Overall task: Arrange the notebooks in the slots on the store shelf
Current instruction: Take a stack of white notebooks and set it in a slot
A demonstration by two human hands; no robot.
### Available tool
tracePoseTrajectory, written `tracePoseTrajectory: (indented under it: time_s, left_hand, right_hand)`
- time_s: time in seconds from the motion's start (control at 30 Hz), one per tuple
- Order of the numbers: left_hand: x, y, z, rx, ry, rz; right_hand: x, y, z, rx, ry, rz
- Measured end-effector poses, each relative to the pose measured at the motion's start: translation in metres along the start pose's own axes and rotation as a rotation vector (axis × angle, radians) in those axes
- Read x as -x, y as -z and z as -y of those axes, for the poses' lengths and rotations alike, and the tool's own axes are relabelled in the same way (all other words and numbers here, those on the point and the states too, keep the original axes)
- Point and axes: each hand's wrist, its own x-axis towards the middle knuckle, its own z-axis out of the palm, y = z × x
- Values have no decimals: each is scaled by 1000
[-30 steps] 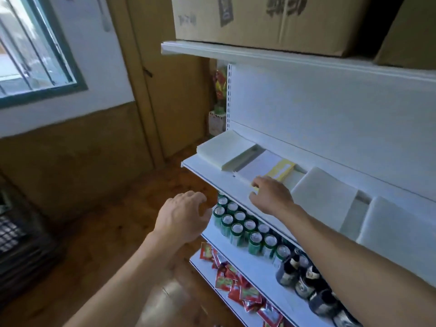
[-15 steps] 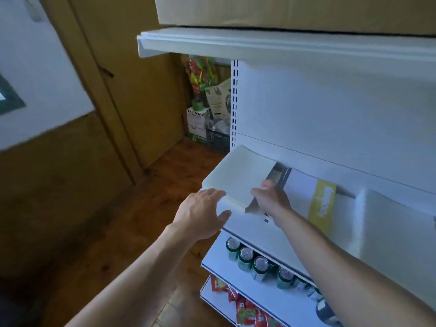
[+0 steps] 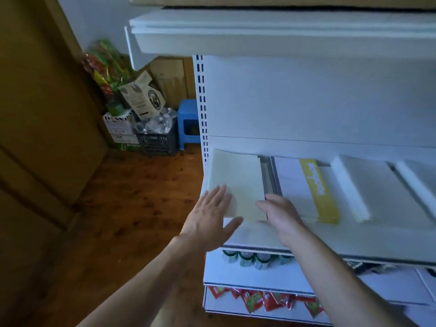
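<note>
- At the left end of the middle shelf (image 3: 259, 234), a cream stack of notebooks (image 3: 238, 182) lies flat in the leftmost slot. Its long axis runs near to far.
- The left hand (image 3: 210, 218) lies flat on the stack's near left corner, fingers straight and spread, pressing but gripping nothing.
- The right hand (image 3: 282, 215) sits at the near right corner with its thumb laid over the top cover. Its fingers run along the right edge, partly out of sight, so I cannot tell whether it pinches the stack or only steadies it.
- Both hands are at the near end, so the stack stretches away from them toward the far side. Any push would likely run along its long axis, and neither hand looks clearly nearer.
- Just right of the stack, a grey divider (image 3: 269, 178) runs near to far. Beyond it lie a white notebook with a yellow band (image 3: 318, 192) and then more white stacks (image 3: 368, 185).
- Green-topped cans (image 3: 245, 258) and red sachets (image 3: 259, 300) sit on the lower shelves.
</note>
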Motion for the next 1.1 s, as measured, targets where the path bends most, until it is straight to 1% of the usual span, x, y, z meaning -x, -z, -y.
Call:
tracePoseTrajectory:
  time_s: [0.1,0.27,0.33,0.43,0.6,0.67,0.8,0.93,1.0,1.03,1.1]
  left_hand:
    - [-7,2,9,-50,70,26]
    - [-10,-7,6,-10,-35,34]
    - [-13,-7,5,2,-31,23]
    - [-18,-3,1,29,69,10]
    - [-19,-1,-7,52,188,-16]
    - [-21,-4,-6,56,181,-32]
    - [-24,-9,-5,66,113,-58]
    - [-32,-8,-3,234,126,-53]
    - [-36,0,-2,355,155,-90]
    - [-37,6,-3,444,178,-112]
    - [-38,16,-5,704,246,-143]
  right_hand:
    - [4,-7,-4,54,-4,-38]
    - [6,-2,-5,93,27,-139]
    - [10,0,-6,86,17,-138]
    - [14,-1,-8,39,16,-91]
    - [9,-5,-9,27,41,-81]
    - [6,-7,-10,33,29,-76]
    - [3,-10,-16,1,-3,-111]
    - [7,-15,-21,-95,12,-154]
    - [9,-17,-22,-138,24,-168]
    - [9,-18,-23,-153,28,-169]
    - [10,-19,-24,-163,35,-170]
